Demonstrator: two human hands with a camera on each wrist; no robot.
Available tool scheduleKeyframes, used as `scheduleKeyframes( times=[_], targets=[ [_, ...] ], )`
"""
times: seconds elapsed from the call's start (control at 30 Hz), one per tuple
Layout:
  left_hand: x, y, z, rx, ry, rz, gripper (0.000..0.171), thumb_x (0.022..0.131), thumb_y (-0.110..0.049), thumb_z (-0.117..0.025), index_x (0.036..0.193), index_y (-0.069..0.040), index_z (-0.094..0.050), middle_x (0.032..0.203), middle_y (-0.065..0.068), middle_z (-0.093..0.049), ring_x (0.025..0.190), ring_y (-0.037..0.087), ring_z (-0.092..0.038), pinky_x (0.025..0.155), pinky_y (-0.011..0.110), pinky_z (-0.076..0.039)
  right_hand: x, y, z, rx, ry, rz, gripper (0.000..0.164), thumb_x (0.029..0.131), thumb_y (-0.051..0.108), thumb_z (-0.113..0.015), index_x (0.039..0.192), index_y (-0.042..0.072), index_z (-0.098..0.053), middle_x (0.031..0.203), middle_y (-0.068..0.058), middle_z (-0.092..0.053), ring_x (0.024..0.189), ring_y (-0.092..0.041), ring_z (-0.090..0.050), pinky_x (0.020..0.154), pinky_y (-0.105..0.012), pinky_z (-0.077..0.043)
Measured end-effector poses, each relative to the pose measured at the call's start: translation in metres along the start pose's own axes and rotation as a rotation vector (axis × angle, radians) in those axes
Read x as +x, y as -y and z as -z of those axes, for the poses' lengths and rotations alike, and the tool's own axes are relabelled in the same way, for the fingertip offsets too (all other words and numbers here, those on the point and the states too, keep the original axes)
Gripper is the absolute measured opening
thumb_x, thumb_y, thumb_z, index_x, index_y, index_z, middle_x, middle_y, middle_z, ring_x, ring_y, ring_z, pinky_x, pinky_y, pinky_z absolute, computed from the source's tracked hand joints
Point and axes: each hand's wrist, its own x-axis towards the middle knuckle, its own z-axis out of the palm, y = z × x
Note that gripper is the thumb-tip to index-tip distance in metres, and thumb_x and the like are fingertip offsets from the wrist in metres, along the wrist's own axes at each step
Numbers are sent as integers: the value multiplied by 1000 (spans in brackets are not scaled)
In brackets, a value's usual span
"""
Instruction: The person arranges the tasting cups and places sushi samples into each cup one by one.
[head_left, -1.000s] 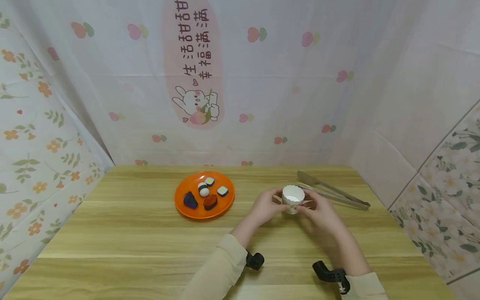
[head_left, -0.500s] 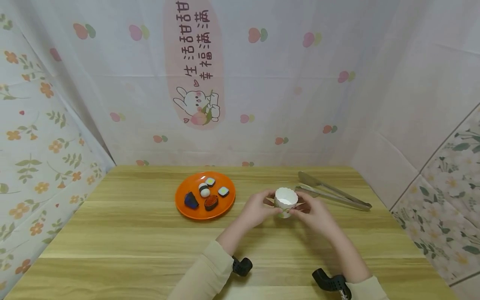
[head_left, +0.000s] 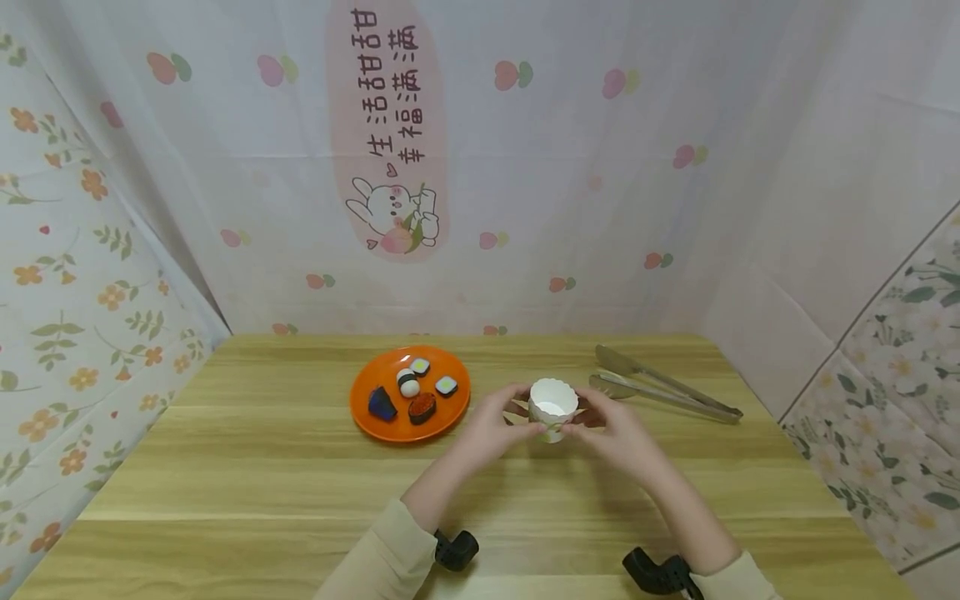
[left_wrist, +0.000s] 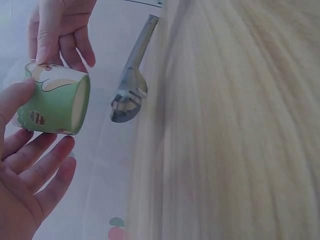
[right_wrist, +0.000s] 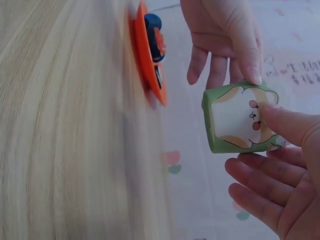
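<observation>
A paper baking cup [head_left: 553, 400] with a scalloped rim is held upright between both hands, its white inside facing up in the head view. My left hand [head_left: 489, 429] grips its left side, and my right hand [head_left: 609, 429] the right. In the left wrist view the cup [left_wrist: 52, 102] shows green print with a white shape, the left thumb [left_wrist: 17, 95] against its wall. A cartoon animal's face decorates the cup [right_wrist: 235, 120] in the right wrist view, where the right thumb presses the side and the fingers support it opposite. Both wrist views show a gap between cup and table.
An orange plate [head_left: 371, 427] holding several toy sushi pieces lies left of the hands. Metal tongs [head_left: 667, 390] rest on the wooden table [head_left: 247, 483] behind and right of them. A printed curtain [head_left: 525, 192] hangs at the table's back edge.
Both hands have carried the paper baking cup left and slightly toward the person, away from the tongs. The plate, sushi pieces and tongs stay where they were.
</observation>
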Motion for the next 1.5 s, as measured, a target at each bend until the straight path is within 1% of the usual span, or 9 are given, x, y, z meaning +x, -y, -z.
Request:
scheduleKeyframes(
  times=[0.1,0.23,0.33,0.47,0.6,0.87,1.2,1.37,1.5],
  targets=[
    [-6,0,2,6,-25,-2,52,81,-21,-79,128,-11,-59,114,0,-61,95,17,-61,74,28,-53,-1,5,-2,0,8,11,55,85,20,-74,133,5,-53,110,-5,-64,95,-20,-64,80,-37,-54],
    [-15,1,5,40,-56,-10,53,80,-24,-80,128,-12,-60,113,-1,-62,94,15,-62,72,27,-53,-1,11,-6,-6,11,59,53,84,15,-75,131,4,-54,110,-5,-65,93,-18,-65,83,-39,-53],
    [-19,1,9,40,-63,-3,53,80,-25,-80,128,-14,-60,112,-2,-62,94,14,-61,73,28,-53,1,14,-9,-6,14,86,52,83,12,-75,131,3,-55,109,-6,-65,92,-18,-65,84,-40,-53],
    [-25,1,15,39,-63,12,53,80,-25,-80,128,-16,-60,110,-5,-61,94,13,-61,74,29,-53,2,16,-15,-16,37,108,53,85,14,-74,132,1,-53,111,-8,-64,93,-19,-65,84,-41,-53],
    [-29,2,21,41,-51,7,54,80,-25,-80,128,-17,-60,109,-7,-61,94,12,-60,74,30,-53,2,17,-20,-21,46,126,54,86,16,-73,133,0,-52,112,-8,-64,94,-19,-65,84,-41,-53],
    [-36,5,31,77,-8,-35,53,80,-26,-80,128,-14,-60,109,-4,-61,96,15,-59,74,30,-53,3,18,-28,-12,69,126,56,85,19,-74,134,2,-52,114,-7,-64,95,-19,-64,85,-39,-53],
    [-38,9,33,76,18,-30,57,78,-23,-81,130,-14,-57,113,-5,-60,96,14,-59,73,29,-53,3,20,-31,-30,90,131,55,86,18,-74,134,1,-52,115,-8,-63,94,-20,-63,84,-40,-53],
    [-39,10,32,47,34,1,60,78,-23,-81,132,-15,-54,113,-5,-60,97,13,-60,74,30,-53,3,21,-32,-47,102,136,55,86,17,-74,134,2,-52,112,-6,-64,93,-20,-63,83,-39,-53],
    [-39,11,32,45,48,8,62,78,-24,-81,132,-15,-53,113,-5,-60,97,13,-60,75,30,-53,2,20,-33,-44,110,136,55,86,18,-73,135,3,-52,113,-5,-64,94,-20,-63,83,-38,-53]
  ],
)
